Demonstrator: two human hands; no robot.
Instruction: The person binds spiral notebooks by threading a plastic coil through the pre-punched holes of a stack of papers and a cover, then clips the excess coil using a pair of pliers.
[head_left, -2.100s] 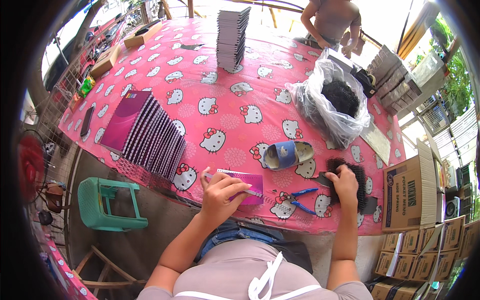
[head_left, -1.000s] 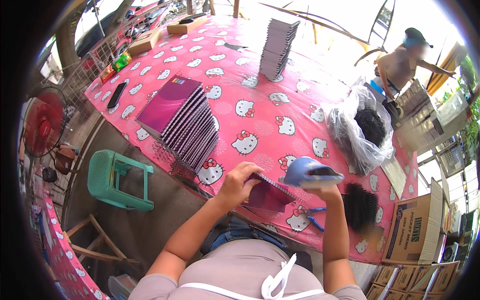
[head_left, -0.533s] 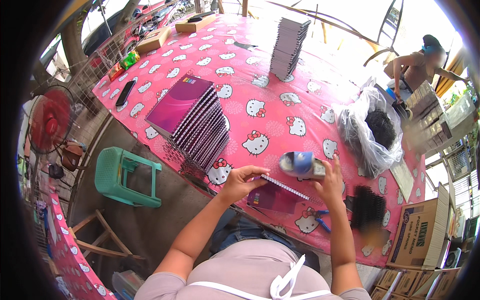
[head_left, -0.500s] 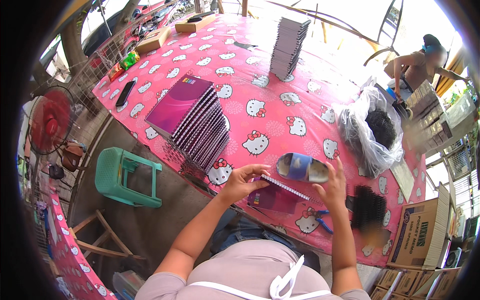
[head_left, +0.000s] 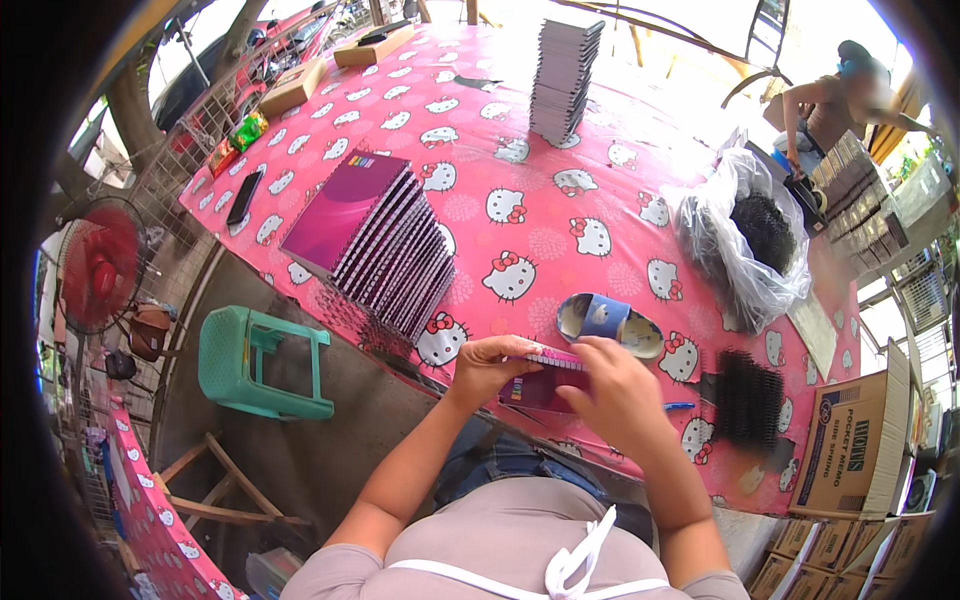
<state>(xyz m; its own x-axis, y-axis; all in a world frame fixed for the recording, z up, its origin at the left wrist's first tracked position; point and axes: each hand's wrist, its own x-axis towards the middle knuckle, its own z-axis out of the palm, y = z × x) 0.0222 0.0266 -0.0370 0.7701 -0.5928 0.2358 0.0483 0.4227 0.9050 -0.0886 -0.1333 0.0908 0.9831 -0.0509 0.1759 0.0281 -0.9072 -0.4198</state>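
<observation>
While the L hand pinches the small purple notebook nr its upper L corner, the R hand curls over the R end of its punched edge; can't tell if the R fingers grip a wire or just touch. Notebook's at the pink table's near edge, btwn both hands. Step in hand looks like working a coil along that edge, prob. partway. Next move calls for a steady L pinch, holes lined up, & light R finger control so no hole's skipped. Blue slipper lies just beyond the R hand; black coils sit to its R, w/ a blue tool handle btwn, mostly hidden.
</observation>
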